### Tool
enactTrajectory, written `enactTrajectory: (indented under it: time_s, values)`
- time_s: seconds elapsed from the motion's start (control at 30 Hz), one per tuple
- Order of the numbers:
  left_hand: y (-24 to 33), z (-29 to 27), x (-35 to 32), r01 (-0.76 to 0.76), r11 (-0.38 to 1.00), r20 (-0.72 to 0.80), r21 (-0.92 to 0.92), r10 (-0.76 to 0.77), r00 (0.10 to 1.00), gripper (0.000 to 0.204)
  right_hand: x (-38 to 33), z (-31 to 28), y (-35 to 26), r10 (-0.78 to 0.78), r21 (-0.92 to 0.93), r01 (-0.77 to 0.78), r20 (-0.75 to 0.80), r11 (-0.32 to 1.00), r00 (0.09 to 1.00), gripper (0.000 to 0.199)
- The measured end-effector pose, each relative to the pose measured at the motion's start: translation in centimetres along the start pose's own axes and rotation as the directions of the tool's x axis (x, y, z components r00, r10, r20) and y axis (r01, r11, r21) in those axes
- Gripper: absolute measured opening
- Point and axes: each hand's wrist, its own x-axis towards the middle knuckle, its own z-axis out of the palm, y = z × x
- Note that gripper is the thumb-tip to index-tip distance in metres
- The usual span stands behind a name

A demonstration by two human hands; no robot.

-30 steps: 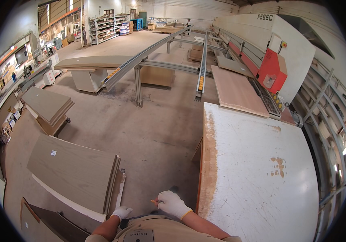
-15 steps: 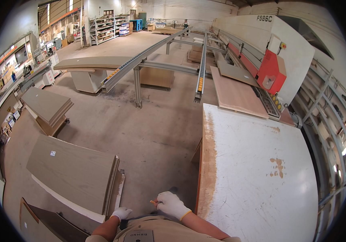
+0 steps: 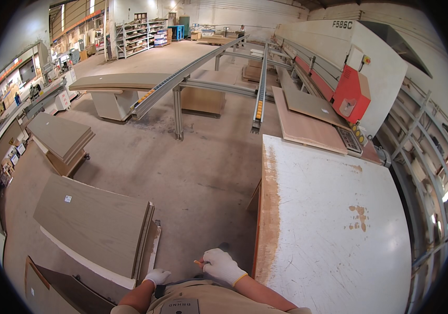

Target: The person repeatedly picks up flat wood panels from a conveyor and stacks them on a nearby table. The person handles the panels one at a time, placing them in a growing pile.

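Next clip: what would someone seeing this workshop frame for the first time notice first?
The large white scuffed worktable panel fills the right foreground, its left edge worn to bare brown. Behind it stands a long white machine with a red housing, brown boards lying beside it. At the bottom, the white-gloved right hand grips a small orange-tipped object; the gloved left hand sits near a stack of grey-beige wood-grain panels.

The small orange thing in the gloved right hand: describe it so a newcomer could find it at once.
Start at the big white worktable on the right, then drop to its near left corner. There the white-gloved right hand is closed around a thin orange stick, perhaps a pencil. It is the only orange tip poking out of a glove; the left hand shows none.
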Motion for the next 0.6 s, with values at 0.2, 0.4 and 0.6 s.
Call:
enactTrajectory:
  time_s: [0.2, 0.4, 0.6]
  values:
    - [0.2, -0.3, -0.4, -0.001, 1.0, -0.002, -0.014, 0.001, 1.0, 0.071, 0.4, -0.8, -0.5, 0.135, -0.032, -0.137, -0.063, 0.99, 0.989, 0.024]
    - [0.1, 0.2, -0.2, -0.056, 0.998, -0.015, -0.031, 0.055, 0.998, 0.07, 0.4, -4.1, 3.1, -0.058, -0.302, -0.106, -0.487, 0.947, 0.872, 0.022]
    - [-2.4, 1.6, 1.9, -0.136, 0.988, -0.058, 0.069, 0.14, 0.988, 0.069, 0.3, -5.5, 5.1, -0.003, -0.14, -0.112, -0.637, 0.984, 0.771, 0.013]
